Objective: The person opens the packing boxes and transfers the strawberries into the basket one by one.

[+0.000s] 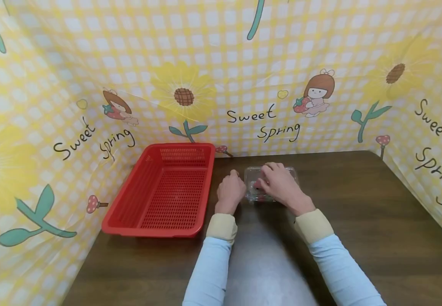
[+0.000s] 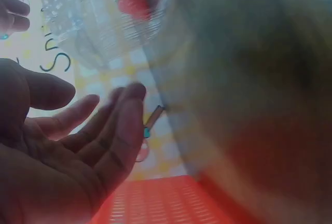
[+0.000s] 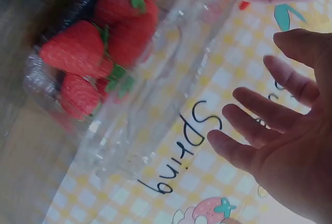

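A clear plastic box (image 1: 252,173) stands on the table with its lid raised. Inside it lie several red strawberries (image 3: 75,50) with green leaves, which also show at the top of the left wrist view. My right hand (image 1: 280,182) is over the box with its fingers bent loosely; in the right wrist view they are spread apart and hold nothing. Just left of the box is my left hand (image 1: 230,191), its fingers gently curved and the palm bare in the left wrist view.
A red perforated plastic basket (image 1: 152,232) stands on the left of the dark wooden table (image 1: 358,212), close to my left hand. Behind and beside the table hangs a yellow checked cloth (image 1: 243,76) printed with flowers and lettering.
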Action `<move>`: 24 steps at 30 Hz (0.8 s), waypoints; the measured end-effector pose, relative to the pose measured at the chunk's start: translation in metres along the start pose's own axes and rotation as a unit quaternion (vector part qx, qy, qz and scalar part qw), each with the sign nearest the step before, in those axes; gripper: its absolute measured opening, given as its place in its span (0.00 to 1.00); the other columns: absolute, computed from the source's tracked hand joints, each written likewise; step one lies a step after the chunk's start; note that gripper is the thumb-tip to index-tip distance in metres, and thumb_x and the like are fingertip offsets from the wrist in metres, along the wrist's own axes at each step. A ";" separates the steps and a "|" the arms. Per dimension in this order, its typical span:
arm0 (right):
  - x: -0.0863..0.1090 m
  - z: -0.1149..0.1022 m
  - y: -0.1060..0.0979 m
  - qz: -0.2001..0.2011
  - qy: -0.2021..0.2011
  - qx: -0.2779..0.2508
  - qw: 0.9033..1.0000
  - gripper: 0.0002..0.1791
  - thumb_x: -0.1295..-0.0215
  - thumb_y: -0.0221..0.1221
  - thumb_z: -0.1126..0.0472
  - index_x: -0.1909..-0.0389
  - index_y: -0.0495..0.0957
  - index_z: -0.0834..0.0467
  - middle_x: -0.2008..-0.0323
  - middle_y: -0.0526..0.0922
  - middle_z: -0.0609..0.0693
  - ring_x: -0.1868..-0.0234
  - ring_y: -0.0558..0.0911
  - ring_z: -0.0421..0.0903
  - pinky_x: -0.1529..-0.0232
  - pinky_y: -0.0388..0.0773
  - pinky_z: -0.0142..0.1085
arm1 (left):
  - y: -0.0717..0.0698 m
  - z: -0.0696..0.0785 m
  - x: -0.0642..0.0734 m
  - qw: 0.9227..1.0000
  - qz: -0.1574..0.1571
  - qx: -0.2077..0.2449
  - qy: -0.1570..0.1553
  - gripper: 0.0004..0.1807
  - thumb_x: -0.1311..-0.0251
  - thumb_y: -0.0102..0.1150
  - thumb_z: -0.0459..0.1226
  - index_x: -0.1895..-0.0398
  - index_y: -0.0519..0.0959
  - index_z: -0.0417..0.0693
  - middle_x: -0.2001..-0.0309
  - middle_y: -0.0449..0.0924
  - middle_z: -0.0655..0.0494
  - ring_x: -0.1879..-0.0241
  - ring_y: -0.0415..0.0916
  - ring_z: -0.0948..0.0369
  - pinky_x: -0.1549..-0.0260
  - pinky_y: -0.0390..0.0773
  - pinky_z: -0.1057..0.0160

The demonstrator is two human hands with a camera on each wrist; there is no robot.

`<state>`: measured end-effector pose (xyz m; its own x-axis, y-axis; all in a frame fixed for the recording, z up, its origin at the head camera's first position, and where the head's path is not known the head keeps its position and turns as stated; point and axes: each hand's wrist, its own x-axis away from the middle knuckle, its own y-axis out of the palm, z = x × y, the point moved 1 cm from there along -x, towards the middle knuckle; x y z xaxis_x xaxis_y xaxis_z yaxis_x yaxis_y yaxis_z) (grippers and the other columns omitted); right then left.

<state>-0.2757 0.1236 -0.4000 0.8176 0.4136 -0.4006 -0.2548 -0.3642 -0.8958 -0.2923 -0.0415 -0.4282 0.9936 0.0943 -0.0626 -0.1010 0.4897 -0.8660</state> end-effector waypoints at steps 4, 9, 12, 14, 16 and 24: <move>0.007 -0.004 0.008 0.009 -0.043 -0.001 0.999 0.05 0.38 0.63 0.61 0.69 0.78 0.58 0.56 0.82 0.59 0.52 0.78 0.59 0.48 0.75 0.53 | 0.006 -0.009 0.001 0.999 -0.014 0.040 -0.001 0.15 0.30 0.45 0.43 0.48 0.75 0.48 0.56 0.84 0.44 0.60 0.82 0.44 0.60 0.80 0.47; 0.018 -0.006 0.015 0.034 -0.079 0.022 0.996 0.06 0.41 0.65 0.62 0.66 0.79 0.58 0.56 0.82 0.59 0.53 0.79 0.59 0.51 0.77 0.53 | 0.010 -0.016 0.002 0.995 -0.036 0.091 0.012 0.15 0.29 0.45 0.43 0.49 0.76 0.45 0.54 0.83 0.44 0.57 0.81 0.46 0.54 0.79 0.48; 0.024 -0.006 0.017 0.044 -0.087 0.036 0.995 0.08 0.42 0.67 0.61 0.64 0.80 0.58 0.57 0.82 0.59 0.53 0.79 0.60 0.52 0.77 0.54 | 0.011 -0.020 0.002 0.993 -0.050 0.108 0.008 0.16 0.29 0.45 0.44 0.51 0.77 0.45 0.57 0.83 0.47 0.58 0.80 0.49 0.54 0.78 0.50; 0.027 -0.006 0.018 0.049 -0.087 0.043 0.994 0.11 0.43 0.69 0.60 0.62 0.80 0.59 0.57 0.82 0.59 0.53 0.80 0.60 0.52 0.77 0.54 | 0.013 -0.023 0.003 0.990 -0.069 0.121 0.002 0.17 0.28 0.44 0.46 0.53 0.78 0.46 0.63 0.83 0.48 0.62 0.80 0.51 0.58 0.78 0.53; 0.029 -0.005 0.019 0.053 -0.087 0.048 0.994 0.13 0.44 0.70 0.60 0.60 0.80 0.59 0.56 0.82 0.59 0.53 0.80 0.60 0.53 0.77 0.55 | 0.014 -0.025 0.004 0.985 -0.090 0.146 -0.005 0.17 0.27 0.43 0.48 0.56 0.78 0.46 0.69 0.82 0.49 0.68 0.80 0.53 0.65 0.78 0.56; 0.033 -0.007 0.028 0.059 -0.110 0.048 0.991 0.09 0.42 0.68 0.62 0.64 0.77 0.59 0.59 0.81 0.58 0.55 0.80 0.58 0.50 0.76 0.52 | 0.021 -0.034 0.006 0.965 -0.117 0.234 -0.003 0.16 0.26 0.44 0.45 0.64 0.79 0.47 0.71 0.83 0.48 0.77 0.79 0.60 0.78 0.76 0.64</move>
<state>-0.2527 0.1213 -0.4374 0.6500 0.5484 -0.5261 -0.3982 -0.3438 -0.8504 -0.2870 -0.0601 -0.4636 0.9919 -0.0623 0.1110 0.1126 0.8361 -0.5369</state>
